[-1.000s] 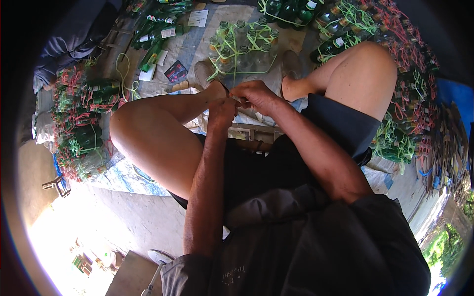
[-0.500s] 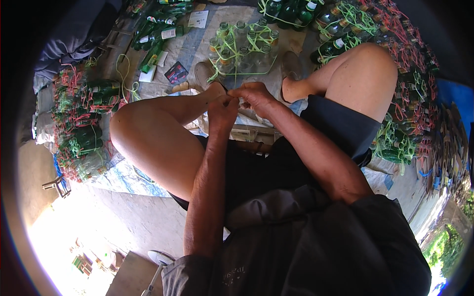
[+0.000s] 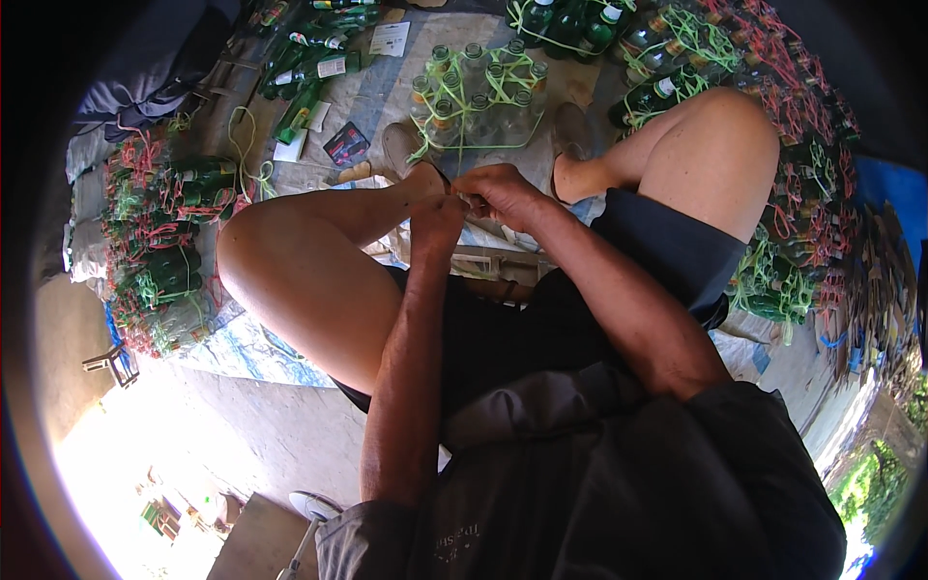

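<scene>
Between my feet stands a bundle of clear glass bottles (image 3: 480, 118), upright, their necks laced together with light green plastic string (image 3: 498, 146). A strand of that string runs from the bundle's near side down to my hands. My left hand (image 3: 437, 222) is closed, its fingers pinched around the strand just short of the bundle. Touching it, my right hand (image 3: 501, 191) is also closed on the string, with thumb and fingers drawn together. The hands hide the string's end and any knot there.
Loose green bottles (image 3: 309, 70) lie at the far left beside a dark printed card (image 3: 346, 145). Tied green bottles (image 3: 570, 27) stand at the far right. Stacks of bottles with red and green string rise at left (image 3: 155, 242) and right (image 3: 793, 184). Flattened cardboard (image 3: 875, 280) leans far right.
My hands have shifted slightly against each other; the left has lowered and turned a little. Both stay closed close together, and the bottle bundle stays in place.
</scene>
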A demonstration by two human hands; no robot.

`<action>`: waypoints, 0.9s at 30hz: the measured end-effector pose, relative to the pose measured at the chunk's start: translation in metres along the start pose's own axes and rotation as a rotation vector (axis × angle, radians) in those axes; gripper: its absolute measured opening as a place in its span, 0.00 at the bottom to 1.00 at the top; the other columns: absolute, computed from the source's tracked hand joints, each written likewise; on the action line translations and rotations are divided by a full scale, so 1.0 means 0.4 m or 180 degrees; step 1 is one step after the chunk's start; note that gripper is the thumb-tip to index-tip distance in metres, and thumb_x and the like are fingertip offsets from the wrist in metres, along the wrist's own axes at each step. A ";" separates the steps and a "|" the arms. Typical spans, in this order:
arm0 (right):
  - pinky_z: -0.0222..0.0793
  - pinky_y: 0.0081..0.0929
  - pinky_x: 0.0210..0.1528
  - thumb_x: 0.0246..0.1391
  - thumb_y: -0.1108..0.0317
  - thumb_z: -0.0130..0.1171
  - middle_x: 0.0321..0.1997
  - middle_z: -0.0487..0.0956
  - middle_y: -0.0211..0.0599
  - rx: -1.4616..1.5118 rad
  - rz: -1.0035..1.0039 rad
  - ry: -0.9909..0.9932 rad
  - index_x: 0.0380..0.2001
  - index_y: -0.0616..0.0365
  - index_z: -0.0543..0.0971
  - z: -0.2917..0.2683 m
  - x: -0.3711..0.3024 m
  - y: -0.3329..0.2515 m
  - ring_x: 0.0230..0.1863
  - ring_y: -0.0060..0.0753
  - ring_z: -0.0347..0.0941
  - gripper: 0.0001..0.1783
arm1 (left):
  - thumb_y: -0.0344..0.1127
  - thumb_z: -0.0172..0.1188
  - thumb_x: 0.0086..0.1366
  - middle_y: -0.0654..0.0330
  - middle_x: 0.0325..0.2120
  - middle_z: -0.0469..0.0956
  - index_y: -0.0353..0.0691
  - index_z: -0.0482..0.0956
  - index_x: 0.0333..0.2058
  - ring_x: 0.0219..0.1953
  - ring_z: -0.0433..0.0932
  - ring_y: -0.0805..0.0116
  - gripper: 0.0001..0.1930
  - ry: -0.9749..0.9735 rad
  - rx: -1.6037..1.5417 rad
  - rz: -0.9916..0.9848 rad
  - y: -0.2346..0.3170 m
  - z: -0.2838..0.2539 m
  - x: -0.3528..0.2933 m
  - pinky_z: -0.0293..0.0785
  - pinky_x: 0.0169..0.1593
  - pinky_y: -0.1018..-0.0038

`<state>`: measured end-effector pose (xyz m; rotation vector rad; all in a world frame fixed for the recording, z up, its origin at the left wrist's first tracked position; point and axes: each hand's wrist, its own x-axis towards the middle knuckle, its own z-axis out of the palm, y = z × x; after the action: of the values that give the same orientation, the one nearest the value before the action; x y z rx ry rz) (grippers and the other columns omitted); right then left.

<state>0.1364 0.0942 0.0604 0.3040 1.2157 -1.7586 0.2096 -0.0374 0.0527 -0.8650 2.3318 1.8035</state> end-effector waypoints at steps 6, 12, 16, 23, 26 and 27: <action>0.61 0.26 0.21 0.51 0.67 0.67 0.20 0.72 0.28 -0.0297 -0.0106 0.0353 0.28 0.61 0.80 -0.044 0.060 0.041 0.18 0.23 0.64 0.09 | 0.34 0.54 0.57 0.40 0.22 0.78 0.26 0.79 0.27 0.26 0.79 0.53 0.14 0.0017 0.0580 0.0042 -0.008 0.033 0.018 0.71 0.31 0.60; 0.59 0.27 0.19 0.48 0.66 0.69 0.19 0.71 0.30 -0.0975 -0.0176 0.0479 0.24 0.63 0.79 -0.051 0.112 0.058 0.18 0.22 0.63 0.12 | 0.34 0.55 0.58 0.52 0.17 0.74 0.25 0.78 0.25 0.23 0.73 0.67 0.14 -0.0104 0.1099 0.0580 -0.117 0.030 0.073 0.67 0.30 0.63; 0.58 0.27 0.19 0.48 0.66 0.69 0.18 0.71 0.30 -0.1535 -0.0167 0.0570 0.22 0.63 0.78 -0.076 0.125 0.065 0.17 0.22 0.63 0.12 | 0.37 0.54 0.60 0.40 0.21 0.77 0.27 0.79 0.25 0.25 0.78 0.48 0.16 0.0095 0.1376 0.0664 -0.107 0.072 0.066 0.69 0.32 0.57; 0.58 0.26 0.19 0.47 0.67 0.69 0.18 0.70 0.28 -0.1255 -0.0209 0.0581 0.20 0.62 0.77 -0.068 0.122 0.069 0.18 0.22 0.63 0.12 | 0.40 0.57 0.61 0.39 0.24 0.77 0.30 0.81 0.26 0.29 0.79 0.41 0.16 0.0314 0.1730 0.0408 -0.048 0.068 0.048 0.72 0.32 0.55; 0.58 0.25 0.20 0.47 0.67 0.69 0.19 0.71 0.28 -0.1035 -0.0138 0.0613 0.20 0.61 0.77 -0.076 0.127 0.075 0.19 0.22 0.63 0.12 | 0.40 0.59 0.60 0.39 0.25 0.78 0.30 0.81 0.26 0.29 0.80 0.42 0.15 0.0317 0.1788 0.0449 -0.052 0.069 0.053 0.72 0.32 0.56; 0.59 0.25 0.20 0.46 0.67 0.69 0.19 0.71 0.28 -0.0911 -0.0109 0.0636 0.20 0.61 0.77 -0.080 0.129 0.078 0.20 0.22 0.63 0.12 | 0.40 0.60 0.59 0.39 0.25 0.78 0.31 0.82 0.26 0.29 0.80 0.43 0.15 0.0418 0.1683 0.0475 -0.053 0.075 0.054 0.73 0.32 0.57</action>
<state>0.1251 0.0904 -0.0070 0.2960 1.6039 -1.5842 0.1932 -0.0218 0.0167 -0.7574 2.8160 1.0892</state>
